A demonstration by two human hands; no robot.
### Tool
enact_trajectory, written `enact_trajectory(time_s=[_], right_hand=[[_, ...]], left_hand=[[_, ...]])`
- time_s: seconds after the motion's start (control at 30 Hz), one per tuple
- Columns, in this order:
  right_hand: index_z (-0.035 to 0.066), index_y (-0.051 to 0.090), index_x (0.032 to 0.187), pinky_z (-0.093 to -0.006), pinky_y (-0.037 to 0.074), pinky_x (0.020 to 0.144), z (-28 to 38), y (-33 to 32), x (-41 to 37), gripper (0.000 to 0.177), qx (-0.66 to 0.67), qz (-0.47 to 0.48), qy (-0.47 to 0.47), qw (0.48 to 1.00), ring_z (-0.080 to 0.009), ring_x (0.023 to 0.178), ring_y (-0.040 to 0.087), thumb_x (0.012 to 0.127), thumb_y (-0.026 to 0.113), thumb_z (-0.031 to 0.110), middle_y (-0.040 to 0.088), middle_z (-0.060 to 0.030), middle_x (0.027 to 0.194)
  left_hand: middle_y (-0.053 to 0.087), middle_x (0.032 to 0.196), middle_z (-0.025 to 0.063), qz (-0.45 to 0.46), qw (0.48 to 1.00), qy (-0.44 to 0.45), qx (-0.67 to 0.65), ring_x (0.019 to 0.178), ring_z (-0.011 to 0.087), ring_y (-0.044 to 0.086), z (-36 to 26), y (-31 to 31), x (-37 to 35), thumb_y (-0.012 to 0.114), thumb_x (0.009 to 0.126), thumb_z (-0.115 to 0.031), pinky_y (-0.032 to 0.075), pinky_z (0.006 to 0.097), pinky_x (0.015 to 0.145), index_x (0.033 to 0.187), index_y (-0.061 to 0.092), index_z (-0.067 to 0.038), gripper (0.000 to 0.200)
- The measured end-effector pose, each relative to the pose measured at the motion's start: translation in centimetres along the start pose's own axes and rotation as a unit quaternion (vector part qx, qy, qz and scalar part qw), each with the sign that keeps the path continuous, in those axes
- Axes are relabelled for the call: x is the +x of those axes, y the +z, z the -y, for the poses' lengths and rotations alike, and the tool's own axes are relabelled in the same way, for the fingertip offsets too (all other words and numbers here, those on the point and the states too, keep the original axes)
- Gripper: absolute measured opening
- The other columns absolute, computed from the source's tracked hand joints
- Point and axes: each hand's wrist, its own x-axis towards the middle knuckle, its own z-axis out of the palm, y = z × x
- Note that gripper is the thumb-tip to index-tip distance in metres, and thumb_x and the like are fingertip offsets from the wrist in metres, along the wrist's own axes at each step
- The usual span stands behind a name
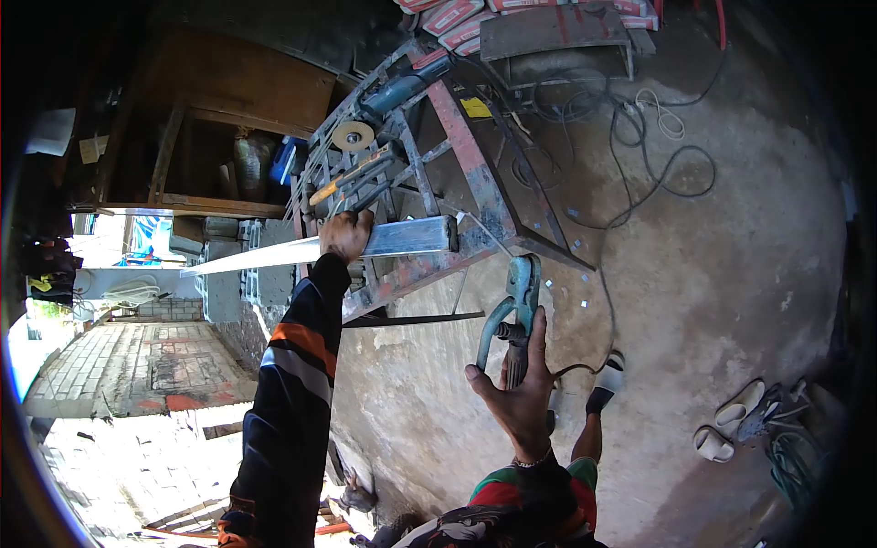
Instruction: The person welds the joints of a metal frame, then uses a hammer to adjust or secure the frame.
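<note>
My left hand [345, 237] is closed around a long rectangular metal tube [411, 237], which rests on the paint-stained metal stand [475, 173]. The tube's near end faces right, and its far part shines brightly towards the doorway. In front of my body, my right hand [523, 402] grips a blue-green welding clamp [523, 279] by its handle end. The clamp's spring shows between its handles, and its jaw end points up towards the corner of the stand. Some of my right fingers are hidden behind the clamp.
On the stand lie a round disc [353, 136], a yellow-handled tool [352, 173] and a blue power tool [402, 91]. Dark cable [630, 196] loops across the concrete floor. A low bench [553, 35], stacked sacks [452, 18] and sandals [731, 420] are around.
</note>
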Motion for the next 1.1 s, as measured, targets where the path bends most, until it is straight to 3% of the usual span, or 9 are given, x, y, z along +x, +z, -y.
enact_trajectory(time_s=[0.2, 0.53, 0.63, 0.7, 0.73, 0.8, 0.83, 0.9, 1.1], right_hand=[[0.003, 0.028, 0.152, -0.0335, 0.052, 0.087, 0.1, 1.3, 0.3, 0.102, -0.035, 0.003, -0.005, 0.999, -0.024, 0.102, 0.066, 0.07, 0.087, 0.017, 0.067, -0.0174, 0.115], [0.003, 0.03, 0.151, -0.0352, 0.053, 0.087, 0.2, 1.6, 0.5, 0.1, -0.068, -0.001, -0.009, 0.998, -0.0257, 0.102, 0.067, 0.07, 0.087, 0.018, 0.067, -0.0179, 0.114], [0.003, 0.03, 0.151, -0.0354, 0.054, 0.084, -0.3, 1.7, 0.6, 0.101, -0.081, -0.006, -0.016, 0.997, -0.0269, 0.099, 0.068, 0.07, 0.087, 0.02, 0.068, -0.0185, 0.112], [0.003, 0.024, 0.153, -0.0227, 0.043, 0.058, -0.6, 1.8, 0.7, 0.105, -0.147, -0.013, -0.071, 0.987, -0.0071, 0.063, 0.045, 0.07, 0.087, 0.016, 0.065, -0.004, 0.095], [0.003, 0.024, 0.153, -0.0227, 0.043, 0.058, -0.5, 1.8, 0.6, 0.105, -0.147, -0.013, -0.071, 0.986, -0.0071, 0.063, 0.045, 0.07, 0.087, 0.016, 0.065, -0.004, 0.095], [0.003, 0.031, 0.15, -0.0359, 0.056, 0.077, 0.7, 1.7, 0.7, 0.101, -0.125, 0.008, 0.013, 0.992, -0.0299, 0.09, 0.069, 0.069, 0.087, 0.024, 0.068, -0.0203, 0.107], [0.003, 0.03, 0.151, -0.0354, 0.055, 0.08, 0.7, 1.7, 0.7, 0.1, -0.105, 0.002, 0.0, 0.995, -0.0284, 0.094, 0.069, 0.07, 0.086, 0.021, 0.068, -0.0189, 0.109], [0.004, 0.028, 0.152, -0.0348, 0.054, 0.085, 0.4, 2.0, 0.8, 0.101, -0.061, -0.011, -0.028, 0.998, -0.0265, 0.1, 0.067, 0.07, 0.086, 0.017, 0.068, -0.0175, 0.112], [0.003, 0.029, 0.151, -0.0343, 0.052, 0.088, 0.7, 1.9, 0.8, 0.1, -0.043, -0.013, -0.026, 0.999, -0.025, 0.103, 0.066, 0.07, 0.086, 0.016, 0.067, -0.017, 0.115]], left_hand=[[0.067, 0.09, 0.0306, 0.0, 1.0, 0.015, 0.012, 0.093, 0.0435, 0.066, 0.6, 0.5, 0.4, 0.034, 0.093, -0.052, 0.049, 0.0483, 0.088, 0.089, 0.069, 0.004, 0.067], [0.068, 0.091, 0.0301, 0.009, 1.0, 0.015, 0.014, 0.092, 0.0437, 0.066, 0.3, 0.4, 0.2, 0.034, 0.092, -0.052, 0.049, 0.0488, 0.087, 0.09, 0.069, 0.004, 0.066], [0.068, 0.092, 0.0293, 0.015, 0.999, 0.017, 0.024, 0.092, 0.0436, 0.066, 0.7, 0.6, 0.4, 0.035, 0.092, -0.051, 0.049, 0.0488, 0.086, 0.092, 0.07, 0.001, 0.063], [0.068, 0.093, 0.0285, 0.02, 0.999, 0.018, 0.031, 0.092, 0.0435, 0.066, 0.4, 0.3, 0.3, 0.036, 0.092, -0.05, 0.05, 0.049, 0.086, 0.094, 0.07, -0.001, 0.059], [0.067, 0.094, 0.0268, 0.022, 0.997, 0.051, 0.052, 0.093, 0.0443, 0.065, 0.3, 0.2, 0.1, 0.038, 0.092, -0.046, 0.048, 0.0512, 0.084, 0.091, 0.069, -0.006, 0.051], [0.067, 0.096, 0.0238, -0.008, 0.993, 0.093, 0.076, 0.091, 0.0455, 0.063, -0.5, -0.4, -0.7, 0.041, 0.091, -0.04, 0.048, 0.0541, 0.079, 0.09, 0.065, -0.015, 0.034], [0.067, 0.096, 0.0234, 0.002, 0.999, 0.031, 0.033, 0.089, 0.0454, 0.064, -1.0, -0.8, -0.8, 0.044, 0.091, -0.035, 0.048, 0.0548, 0.077, 0.091, 0.062, -0.019, 0.024], [0.068, 0.097, 0.0223, 0.006, 0.986, 0.118, 0.12, 0.089, 0.0423, 0.067, -0.1, -0.5, -0.5, 0.043, 0.093, -0.035, 0.052, 0.0527, 0.077, 0.095, 0.064, -0.018, 0.027], [0.069, 0.098, 0.0243, 0.019, 0.993, 0.081, 0.08, 0.094, 0.0433, 0.066, 0.7, 0.4, 0.2, 0.038, 0.093, -0.045, 0.049, 0.0495, 0.087, 0.096, 0.069, -0.011, 0.045]])
